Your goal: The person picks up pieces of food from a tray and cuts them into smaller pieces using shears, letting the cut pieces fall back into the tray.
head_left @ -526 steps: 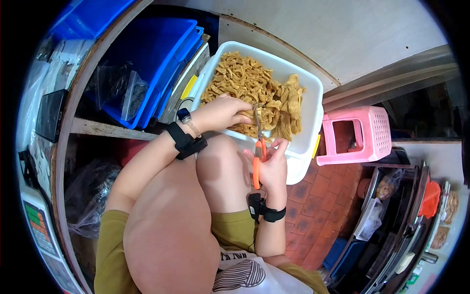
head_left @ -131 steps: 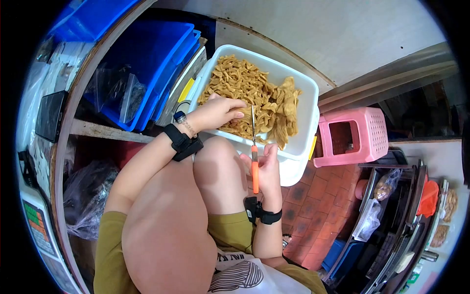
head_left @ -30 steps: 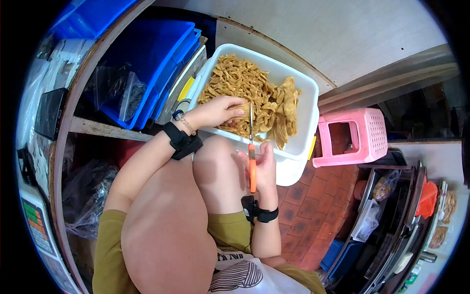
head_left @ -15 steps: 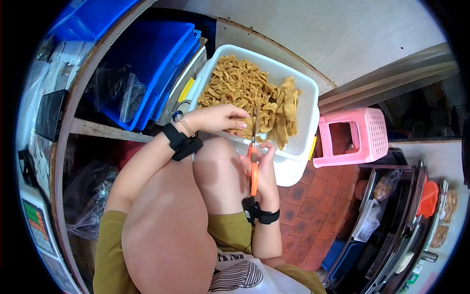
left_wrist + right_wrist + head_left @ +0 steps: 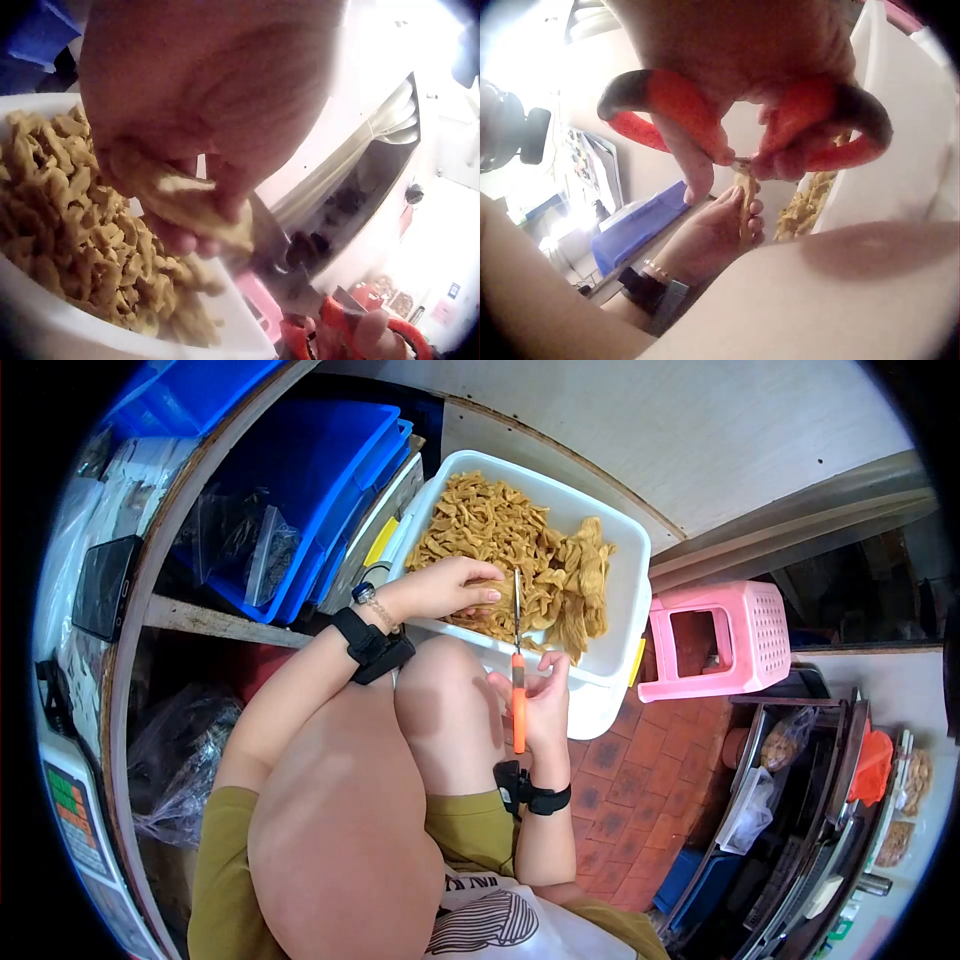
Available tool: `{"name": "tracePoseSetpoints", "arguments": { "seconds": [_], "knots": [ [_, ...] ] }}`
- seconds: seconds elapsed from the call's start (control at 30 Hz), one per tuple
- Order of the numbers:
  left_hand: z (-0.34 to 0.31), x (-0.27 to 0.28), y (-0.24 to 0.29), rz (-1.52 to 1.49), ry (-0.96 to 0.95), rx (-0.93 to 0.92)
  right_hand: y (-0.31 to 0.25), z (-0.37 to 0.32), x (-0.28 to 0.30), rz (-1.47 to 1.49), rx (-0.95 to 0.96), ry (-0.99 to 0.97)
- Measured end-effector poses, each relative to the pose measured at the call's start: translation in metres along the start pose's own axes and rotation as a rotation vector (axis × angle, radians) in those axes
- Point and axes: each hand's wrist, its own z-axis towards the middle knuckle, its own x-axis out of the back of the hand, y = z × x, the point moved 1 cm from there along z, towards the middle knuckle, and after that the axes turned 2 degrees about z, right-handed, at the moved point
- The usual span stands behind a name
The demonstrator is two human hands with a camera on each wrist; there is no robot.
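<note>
In the head view a white tub (image 5: pixel 628 560) holds a heap of tan cut strips (image 5: pixel 480 520), with longer uncut-looking pieces (image 5: pixel 585 580) at its right. The left hand (image 5: pixel 445 592) pinches a flat tan piece (image 5: pixel 187 202) between thumb and fingers over the heap. The right hand (image 5: pixel 540 700) grips orange-handled scissors (image 5: pixel 518 700), fingers through the loops, as the right wrist view shows. The blades point away from the body, just right of the left fingertips. In the right wrist view the held piece (image 5: pixel 745 202) stands right at the scissors' pivot end.
A pink stool (image 5: pixel 770 635) stands right of the tub on red floor tiles (image 5: pixel 630 790). Blue trays (image 5: pixel 330 480) lean at the left, beside a shelf board with a phone (image 5: pixel 105 590). The person's knees lie below the tub; a rack (image 5: pixel 800 810) is at the lower right.
Compared with half a second ago, the left hand has shifted slightly up and left over the heap. The scissors have turned edge-on in the head view. Earlier, their handles also changed angle repeatedly.
</note>
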Motion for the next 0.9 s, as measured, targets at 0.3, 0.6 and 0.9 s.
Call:
{"name": "tracePoseSetpoints", "arguments": {
  "seconds": [0.3,0.6,0.9],
  "knots": [
    [0.002,0.003,-0.001,0.243,0.231,-0.178,0.002,0.003,0.005,-0.055,0.106,0.103],
    [-0.005,-0.004,0.017,0.493,0.058,-0.267,0.007,0.003,0.005,-0.145,0.070,0.018],
    [-0.004,-0.005,0.015,0.460,0.093,-0.223,0.001,0.001,0.004,0.022,0.056,-0.019]
  ]
}}
